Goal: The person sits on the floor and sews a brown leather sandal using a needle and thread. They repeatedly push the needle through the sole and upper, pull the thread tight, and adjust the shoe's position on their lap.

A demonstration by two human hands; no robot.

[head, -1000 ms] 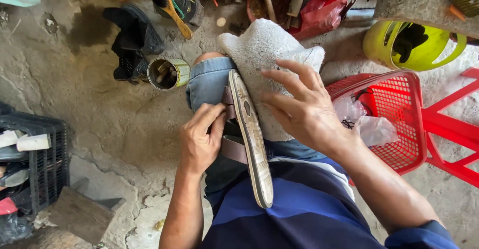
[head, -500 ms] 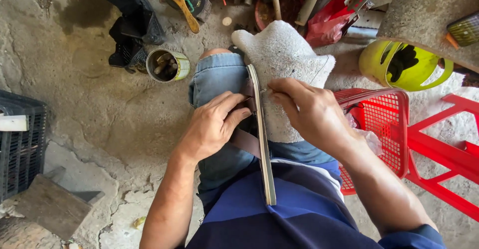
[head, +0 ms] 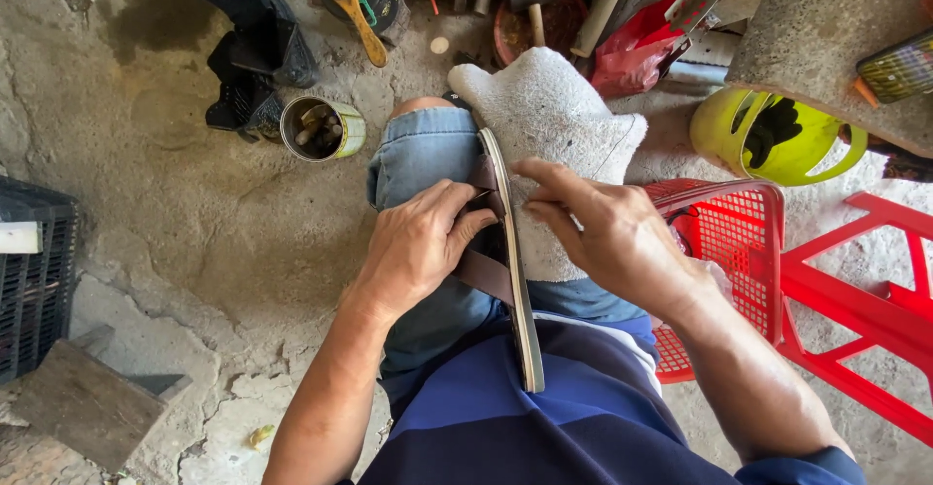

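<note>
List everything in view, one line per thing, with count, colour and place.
sandal: one, grey sole edge with brown straps, standing on edge on the lap between both hands
stone block: one, pale grey, on the right knee
tin can: one, yellowish, on the floor left of the knee
black shoe parts: a few, top left on the floor
basket: one, red, right of the lap
stool: one, red, far right
helmet: one, yellow-green, upside down, upper right
crate: one, black, left edge
wood block: one, grey-brown, lower left
left hand: gripping the straps
right hand: fingers on the sole edge
</note>
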